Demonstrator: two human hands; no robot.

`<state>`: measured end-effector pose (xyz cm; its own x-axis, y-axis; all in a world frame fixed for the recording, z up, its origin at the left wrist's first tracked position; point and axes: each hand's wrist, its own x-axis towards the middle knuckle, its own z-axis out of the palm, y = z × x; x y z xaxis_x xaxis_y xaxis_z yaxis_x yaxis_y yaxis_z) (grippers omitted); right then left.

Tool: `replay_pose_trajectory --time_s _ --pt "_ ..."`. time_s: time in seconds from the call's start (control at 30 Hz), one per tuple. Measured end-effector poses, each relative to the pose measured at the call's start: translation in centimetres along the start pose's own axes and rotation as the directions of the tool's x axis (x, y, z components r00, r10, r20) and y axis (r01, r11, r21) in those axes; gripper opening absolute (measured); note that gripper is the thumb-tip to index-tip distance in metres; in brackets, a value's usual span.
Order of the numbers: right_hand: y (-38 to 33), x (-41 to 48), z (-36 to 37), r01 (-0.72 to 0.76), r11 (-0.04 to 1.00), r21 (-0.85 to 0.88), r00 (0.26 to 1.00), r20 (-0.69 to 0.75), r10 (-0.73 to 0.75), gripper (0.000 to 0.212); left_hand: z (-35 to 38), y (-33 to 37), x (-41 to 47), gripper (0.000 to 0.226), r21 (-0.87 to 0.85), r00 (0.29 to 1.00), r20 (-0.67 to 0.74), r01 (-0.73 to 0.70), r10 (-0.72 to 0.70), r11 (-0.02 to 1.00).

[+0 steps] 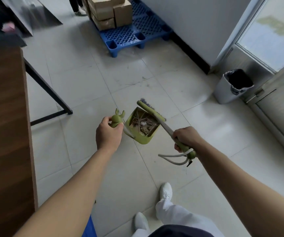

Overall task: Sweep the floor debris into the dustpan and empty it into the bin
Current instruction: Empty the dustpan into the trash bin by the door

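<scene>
My left hand (108, 134) grips the green top of the dustpan handle (116, 119). The green dustpan (142, 135) hangs below it above the tiled floor, holding brown strips and scraps of debris (143, 124). My right hand (186, 137) grips the green grip of the broom handle (166, 127). The broom's green head (150, 110) with grey bristles lies across the far edge of the dustpan. A grey bin (230, 90) with a black liner stands open on the floor at the right, well apart from the dustpan.
A brown wooden table (6, 117) with a black metal leg frame (49, 89) fills the left. A blue plastic pallet (129, 33) with cardboard boxes (108, 11) stands ahead by the white wall. A glass door (271, 36) is beside the bin. My white shoes (166, 190) are below.
</scene>
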<state>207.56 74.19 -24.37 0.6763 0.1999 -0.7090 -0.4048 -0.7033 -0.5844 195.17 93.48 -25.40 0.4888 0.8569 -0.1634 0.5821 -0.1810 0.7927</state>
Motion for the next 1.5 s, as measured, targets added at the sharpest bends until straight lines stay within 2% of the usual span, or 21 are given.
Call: replay_pose_trajectory --time_s 0.17,0.3,0.6,0.83,1.13,1.27,1.33,1.5 --pt "-3.0 1.9 -5.3 0.027 0.994 0.101 0.998 -0.055 -0.022 0.021 2.7 5.6 2.1 0.019 -0.050 0.999 -0.014 -0.042 0.041 0.998" --pt "-5.4 2.7 -9.9 0.060 0.978 0.198 0.996 -0.081 -0.045 0.004 5.5 10.1 3.5 0.019 -0.057 0.995 -0.008 -0.100 0.099 0.993" --pt "-8.2 6.8 -18.7 0.101 0.946 0.308 0.978 -0.206 -0.038 0.017 13.3 18.6 6.6 0.024 -0.075 0.975 0.074 -0.204 0.209 0.976" --pt "-10.2 10.2 -24.0 0.102 0.906 0.410 0.952 -0.304 0.031 0.011 19.1 24.7 10.6 0.017 -0.088 0.946 0.165 -0.266 0.278 0.960" --pt "-14.8 15.2 -31.3 0.153 0.816 0.558 0.872 -0.465 0.155 0.006 26.3 35.3 18.0 0.014 -0.160 0.832 0.316 -0.426 0.455 0.890" --pt "-15.6 16.4 -34.3 0.179 0.786 0.592 0.826 -0.525 0.207 0.014 29.9 39.7 20.3 0.017 -0.177 0.782 0.340 -0.493 0.523 0.852" --pt "-15.9 17.0 -36.0 0.209 0.750 0.628 0.809 -0.542 0.228 0.017 32.1 41.8 21.3 0.020 -0.192 0.756 0.358 -0.515 0.548 0.835" --pt "-15.8 19.3 -40.8 0.226 0.698 0.680 0.782 -0.554 0.286 0.008 38.3 46.7 23.1 0.018 -0.188 0.713 0.393 -0.557 0.581 0.809"
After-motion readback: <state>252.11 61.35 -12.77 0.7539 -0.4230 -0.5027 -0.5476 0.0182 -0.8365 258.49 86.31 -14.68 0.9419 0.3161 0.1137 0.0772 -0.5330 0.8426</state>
